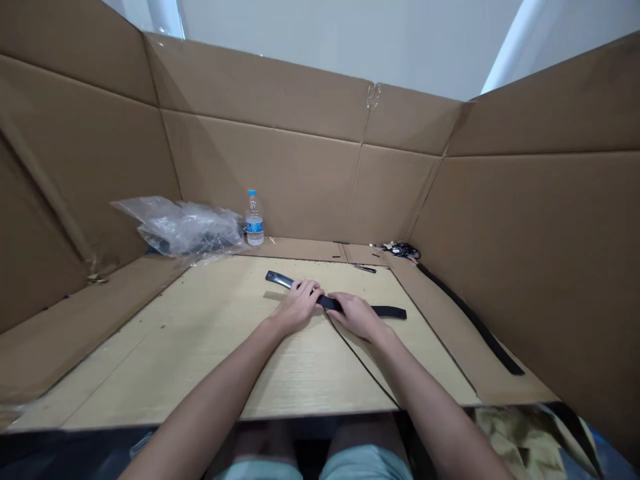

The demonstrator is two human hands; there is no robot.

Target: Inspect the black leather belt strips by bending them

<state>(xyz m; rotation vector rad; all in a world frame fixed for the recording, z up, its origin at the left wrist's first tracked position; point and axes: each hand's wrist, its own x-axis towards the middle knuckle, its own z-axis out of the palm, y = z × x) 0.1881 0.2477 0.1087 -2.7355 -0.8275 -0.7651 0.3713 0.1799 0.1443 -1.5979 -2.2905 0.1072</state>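
Observation:
A long, slightly curved black strip (391, 311) lies across the middle of the pale board (200, 347), its left end raised a little off the surface. My left hand (300, 303) is closed around the strip left of its centre. On the right part of the strip my right hand (356, 313) is closed too, with the fingers curled over it. A thin black cord (361, 363) runs from between my hands to the board's near edge. My fingers hide much of the strip's middle.
Cardboard walls (280, 167) enclose the board on three sides. At the back left, a clear plastic bag (195, 227) lies beside a water bottle (255, 223). A cutter knife (365, 269), a tangle of cables (403, 250) and a long black strip (475, 320) lie toward the right.

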